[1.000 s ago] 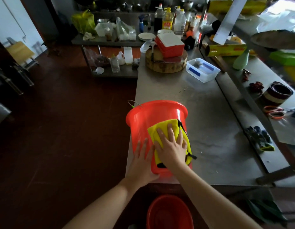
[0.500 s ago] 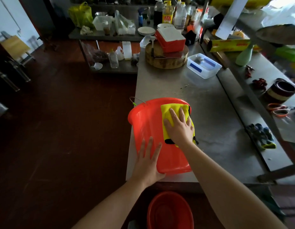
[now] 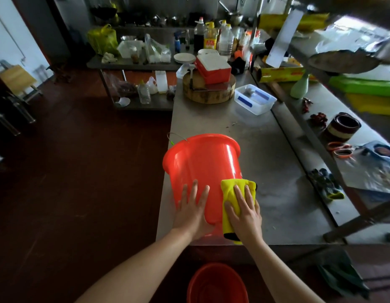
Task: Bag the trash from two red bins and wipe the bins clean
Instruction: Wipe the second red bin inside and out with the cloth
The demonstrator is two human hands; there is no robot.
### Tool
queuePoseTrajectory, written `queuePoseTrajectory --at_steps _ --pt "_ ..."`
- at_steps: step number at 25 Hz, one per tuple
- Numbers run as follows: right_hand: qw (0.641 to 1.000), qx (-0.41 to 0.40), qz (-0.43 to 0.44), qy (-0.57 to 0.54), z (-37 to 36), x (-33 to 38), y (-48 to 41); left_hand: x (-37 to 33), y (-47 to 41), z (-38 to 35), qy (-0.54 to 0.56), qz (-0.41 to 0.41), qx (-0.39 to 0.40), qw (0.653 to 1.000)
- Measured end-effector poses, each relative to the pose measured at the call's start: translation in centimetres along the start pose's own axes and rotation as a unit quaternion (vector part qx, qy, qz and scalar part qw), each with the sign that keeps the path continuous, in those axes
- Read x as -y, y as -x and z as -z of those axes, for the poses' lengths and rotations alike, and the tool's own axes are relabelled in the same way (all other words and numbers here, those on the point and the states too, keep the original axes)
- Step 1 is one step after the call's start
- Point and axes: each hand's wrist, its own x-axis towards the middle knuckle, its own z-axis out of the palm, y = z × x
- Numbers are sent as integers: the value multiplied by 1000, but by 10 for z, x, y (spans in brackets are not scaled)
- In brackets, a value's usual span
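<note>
A red bin lies on its side at the near left corner of the steel desk, mouth turned away, base toward the person; the left hand rests flat on the bin's wall near the base, fingers straight and spread, gripping nothing; the right hand, just beside it, presses a yellow cloth against the bin's right flank with straight fingers laid over the fabric; a second red bin stands upright on the floor below the desk's near edge; farther back on the desk sit a round chopping block carrying a red box, and a clear plastic tub.
</note>
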Motion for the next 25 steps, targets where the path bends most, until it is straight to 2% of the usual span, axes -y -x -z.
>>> queuePoseTrajectory --at_steps 5,8,11,14,16,18,19,21,23,24,25 --pt "994 -101 35 -35 37 11 -9 -41 -21 34 100 87 -27 991" --pt "992 -101 65 -33 54 23 -20 -54 -35 59 159 130 -49 977" --pt "990 -100 96 20 66 38 -37 -56 -43 82 233 141 -41 961" --pt "986 -75 132 71 76 57 -63 -51 -43 103 376 186 -19 908" --pt "982 -27 150 115 77 71 -85 -48 -41 116 451 257 59 853" --pt "974 44 144 169 65 75 -100 -40 -36 116 451 321 149 819" --pt "966 82 143 200 55 73 -102 -33 -32 110 452 342 162 808" --pt "950 124 155 239 32 62 -97 -18 -24 91 485 358 130 787" --pt "952 101 160 241 18 54 -94 -7 -14 70 507 318 70 798" --pt "953 89 161 239 17 55 -97 -4 -11 61 482 274 20 832" --pt "953 87 161 242 16 56 -99 -1 -7 50 414 215 -35 884"
